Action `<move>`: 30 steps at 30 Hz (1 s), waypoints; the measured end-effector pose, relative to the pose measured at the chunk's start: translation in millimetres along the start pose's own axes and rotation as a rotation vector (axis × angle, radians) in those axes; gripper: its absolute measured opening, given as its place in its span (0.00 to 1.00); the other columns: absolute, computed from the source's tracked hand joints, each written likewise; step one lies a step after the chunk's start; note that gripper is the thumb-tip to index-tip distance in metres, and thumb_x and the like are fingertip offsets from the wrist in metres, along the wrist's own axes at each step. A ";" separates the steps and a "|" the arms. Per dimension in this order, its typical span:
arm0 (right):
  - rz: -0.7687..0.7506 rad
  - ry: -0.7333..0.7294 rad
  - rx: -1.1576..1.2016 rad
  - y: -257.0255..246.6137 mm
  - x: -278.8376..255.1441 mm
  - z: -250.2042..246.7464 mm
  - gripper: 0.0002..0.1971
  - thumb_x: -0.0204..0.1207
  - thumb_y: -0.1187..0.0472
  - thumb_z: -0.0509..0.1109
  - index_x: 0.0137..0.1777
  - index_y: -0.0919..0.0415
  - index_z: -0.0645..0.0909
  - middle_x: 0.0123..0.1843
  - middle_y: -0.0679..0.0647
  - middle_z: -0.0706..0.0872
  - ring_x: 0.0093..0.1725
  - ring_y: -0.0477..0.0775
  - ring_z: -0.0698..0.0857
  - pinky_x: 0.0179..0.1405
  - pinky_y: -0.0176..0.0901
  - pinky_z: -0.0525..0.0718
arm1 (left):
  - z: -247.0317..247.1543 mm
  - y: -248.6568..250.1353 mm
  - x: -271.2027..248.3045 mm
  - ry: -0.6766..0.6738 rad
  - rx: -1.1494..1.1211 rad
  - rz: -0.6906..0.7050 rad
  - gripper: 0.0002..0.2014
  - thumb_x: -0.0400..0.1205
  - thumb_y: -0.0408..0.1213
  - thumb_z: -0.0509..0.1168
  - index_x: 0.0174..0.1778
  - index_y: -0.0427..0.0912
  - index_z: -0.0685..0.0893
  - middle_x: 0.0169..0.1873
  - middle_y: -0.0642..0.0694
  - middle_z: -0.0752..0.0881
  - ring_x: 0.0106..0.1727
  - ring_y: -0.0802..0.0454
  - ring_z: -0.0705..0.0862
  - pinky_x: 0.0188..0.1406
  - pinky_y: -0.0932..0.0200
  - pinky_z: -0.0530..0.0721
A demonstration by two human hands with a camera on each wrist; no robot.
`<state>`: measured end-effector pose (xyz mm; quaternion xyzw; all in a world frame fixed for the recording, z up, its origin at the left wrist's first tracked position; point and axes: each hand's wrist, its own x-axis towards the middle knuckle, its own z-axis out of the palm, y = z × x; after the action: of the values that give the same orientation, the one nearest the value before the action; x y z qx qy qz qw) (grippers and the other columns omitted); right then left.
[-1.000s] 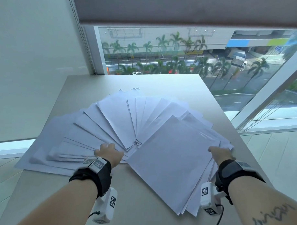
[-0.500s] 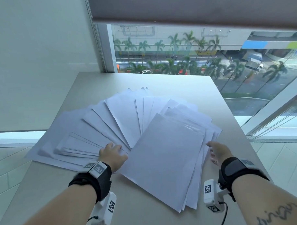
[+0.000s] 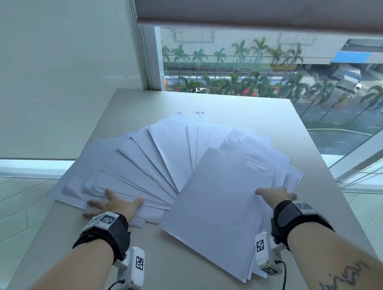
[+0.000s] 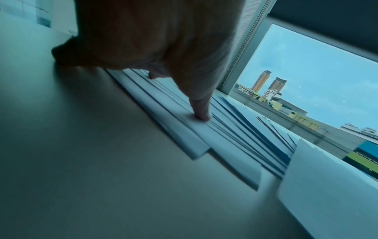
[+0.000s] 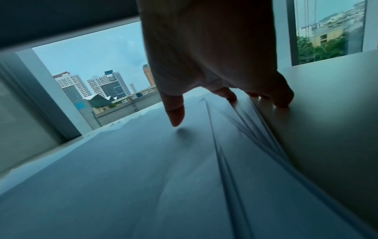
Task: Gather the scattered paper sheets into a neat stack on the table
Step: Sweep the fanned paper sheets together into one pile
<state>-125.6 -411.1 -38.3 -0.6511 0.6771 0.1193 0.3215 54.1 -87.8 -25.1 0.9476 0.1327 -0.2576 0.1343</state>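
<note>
Many white paper sheets point(image 3: 165, 158) lie fanned across the beige table point(image 3: 190, 266). On the right, a partly squared pile point(image 3: 220, 200) overlaps the fan. My left hand point(image 3: 114, 205) lies flat with fingers spread on the fan's near left edge. In the left wrist view its thumb point(image 4: 201, 115) presses on the layered sheets point(image 4: 235, 145). My right hand point(image 3: 272, 195) rests against the pile's right edge. In the right wrist view its thumb point(image 5: 175, 114) hovers just over the top sheet point(image 5: 122, 177), and the other fingers point(image 5: 230, 95) touch the offset sheet edges and the table.
The table stands in a corner against a wall point(image 3: 53, 73) on the left and a window point(image 3: 270, 72) ahead. Some left sheets overhang the table's left edge point(image 3: 55, 193). Bare tabletop lies between my forearms and beyond the fan.
My left hand has slid left along the fan's near edge and spread its fingers. The right hand has pushed the right sheets inward, so they overlap more closely.
</note>
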 end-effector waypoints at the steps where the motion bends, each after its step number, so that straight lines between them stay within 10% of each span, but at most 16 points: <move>1: -0.021 0.003 -0.016 -2.3 -0.4 0.3 0.46 0.65 0.48 0.74 0.78 0.65 0.57 0.81 0.67 0.49 0.77 0.71 0.62 0.73 0.60 0.70 | -0.6 -1.2 3.6 -0.007 0.012 -0.001 0.55 0.69 0.65 0.67 0.84 0.50 0.43 0.83 0.33 0.36 0.82 0.23 0.40 0.80 0.31 0.45; 10: -0.276 -0.012 -0.057 -19.5 0.1 0.4 0.46 0.67 0.49 0.74 0.81 0.58 0.54 0.80 0.66 0.57 0.78 0.71 0.61 0.74 0.62 0.67 | -9.0 -8.9 22.5 -0.123 0.246 0.084 0.67 0.60 0.70 0.71 0.83 0.50 0.34 0.82 0.30 0.34 0.83 0.24 0.44 0.81 0.30 0.51; 16: -0.417 -0.080 0.022 -26.1 2.3 5.1 0.48 0.67 0.53 0.76 0.83 0.57 0.51 0.84 0.60 0.55 0.82 0.66 0.57 0.78 0.63 0.62 | -26.6 -15.2 26.9 -0.116 0.209 0.102 0.53 0.62 0.57 0.76 0.80 0.49 0.56 0.76 0.35 0.57 0.75 0.29 0.66 0.76 0.37 0.67; 22: -0.259 0.034 -0.094 -36.1 -0.7 12.3 0.51 0.61 0.45 0.80 0.77 0.67 0.57 0.79 0.68 0.57 0.77 0.71 0.64 0.74 0.61 0.69 | -21.9 -26.7 24.8 -0.044 0.153 0.016 0.61 0.62 0.60 0.76 0.83 0.50 0.43 0.82 0.29 0.47 0.81 0.27 0.54 0.78 0.34 0.59; 30: -0.493 0.002 -0.185 -53.0 -6.7 28.4 0.55 0.57 0.44 0.82 0.78 0.68 0.58 0.80 0.64 0.63 0.80 0.64 0.63 0.77 0.60 0.66 | -17.5 -30.1 26.3 -0.079 0.226 0.064 0.65 0.63 0.64 0.73 0.83 0.49 0.34 0.83 0.32 0.37 0.84 0.29 0.43 0.81 0.36 0.51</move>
<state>-67.2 -395.8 -42.4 -0.8233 0.4844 0.0980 0.2792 74.2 -49.4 -30.0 0.9496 0.0672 -0.3037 0.0397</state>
